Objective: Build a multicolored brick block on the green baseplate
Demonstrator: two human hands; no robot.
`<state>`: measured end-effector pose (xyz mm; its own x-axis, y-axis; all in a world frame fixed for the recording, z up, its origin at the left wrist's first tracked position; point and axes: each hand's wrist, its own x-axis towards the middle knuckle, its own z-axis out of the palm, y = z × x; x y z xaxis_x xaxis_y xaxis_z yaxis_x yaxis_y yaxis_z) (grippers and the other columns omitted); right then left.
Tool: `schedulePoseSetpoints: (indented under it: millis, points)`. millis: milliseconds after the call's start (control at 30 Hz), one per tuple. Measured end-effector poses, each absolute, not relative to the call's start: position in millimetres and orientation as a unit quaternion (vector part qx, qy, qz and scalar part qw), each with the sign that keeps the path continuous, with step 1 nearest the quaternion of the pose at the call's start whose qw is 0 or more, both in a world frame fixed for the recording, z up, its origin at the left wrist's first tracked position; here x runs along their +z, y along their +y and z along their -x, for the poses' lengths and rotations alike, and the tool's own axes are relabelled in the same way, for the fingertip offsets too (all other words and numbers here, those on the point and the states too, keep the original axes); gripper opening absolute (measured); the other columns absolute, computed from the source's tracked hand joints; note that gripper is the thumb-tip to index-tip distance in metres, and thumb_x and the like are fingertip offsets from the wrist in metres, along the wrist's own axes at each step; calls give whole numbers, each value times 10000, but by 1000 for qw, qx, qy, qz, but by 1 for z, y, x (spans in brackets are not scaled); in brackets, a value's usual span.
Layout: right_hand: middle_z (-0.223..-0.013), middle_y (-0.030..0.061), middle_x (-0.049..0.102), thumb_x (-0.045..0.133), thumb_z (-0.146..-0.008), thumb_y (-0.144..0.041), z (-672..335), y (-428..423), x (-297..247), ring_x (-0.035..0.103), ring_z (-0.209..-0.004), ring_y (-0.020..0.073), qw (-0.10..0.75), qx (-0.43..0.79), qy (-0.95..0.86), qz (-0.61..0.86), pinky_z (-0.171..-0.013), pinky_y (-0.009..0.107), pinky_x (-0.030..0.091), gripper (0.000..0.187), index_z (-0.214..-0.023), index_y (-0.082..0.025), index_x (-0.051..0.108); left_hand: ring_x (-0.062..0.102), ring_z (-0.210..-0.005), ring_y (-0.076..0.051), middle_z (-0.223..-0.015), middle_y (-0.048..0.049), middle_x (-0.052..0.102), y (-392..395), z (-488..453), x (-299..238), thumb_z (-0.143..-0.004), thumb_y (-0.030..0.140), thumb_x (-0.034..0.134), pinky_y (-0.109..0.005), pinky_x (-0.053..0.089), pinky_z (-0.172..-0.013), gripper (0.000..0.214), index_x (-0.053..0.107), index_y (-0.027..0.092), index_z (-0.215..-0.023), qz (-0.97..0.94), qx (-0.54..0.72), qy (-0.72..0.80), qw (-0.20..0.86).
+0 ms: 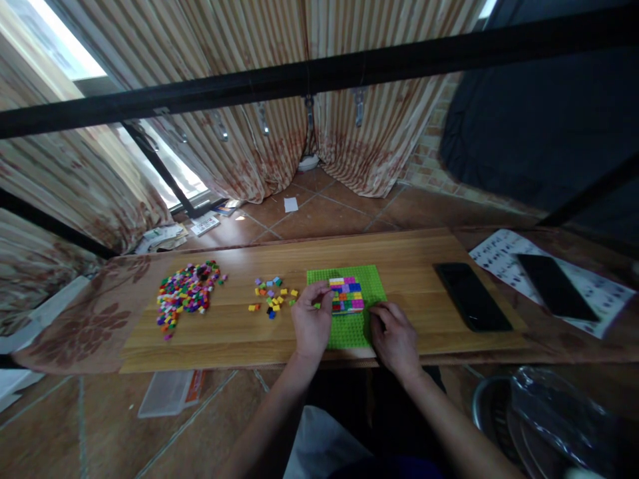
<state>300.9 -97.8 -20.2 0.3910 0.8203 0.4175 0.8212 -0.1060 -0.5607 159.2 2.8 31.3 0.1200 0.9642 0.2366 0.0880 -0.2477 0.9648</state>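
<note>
A green studded baseplate [369, 286] lies on the wooden board, bearing a compact block of small multicoloured toy bricks [349, 296]. At the left side of that block is my left hand [312, 322], its thumb and forefinger brought together in a pinch. Whatever sits between those fingertips is too small to make out. My right hand [396, 336] rests at the right edge of the baseplate with its fingers curled in; their tips are partly hidden. Left of the baseplate, several loose bricks [272, 301] are scattered on the board.
A large heap of mixed bricks [187, 296] covers the left part of the wooden board [409, 259]. On the right lie a black phone [469, 296] and a second dark device [556, 286] on a printed sheet [504, 246]. A black rail [279, 80] crosses beyond the board.
</note>
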Motion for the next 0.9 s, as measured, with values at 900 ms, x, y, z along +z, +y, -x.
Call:
schedulePoseSetpoints:
  millis: [900]
  points:
    - [-995,78,634,442,-896,-228,-301,-98,-21,601,-918,209,383,-16,-557,737,-829,361,506,224,-939,-211,661,623,-714,-115,-782,-19,671,6,-155,33,-730,226,635,-233,504,-691,170,651,150,-881,-521,516,457,504]
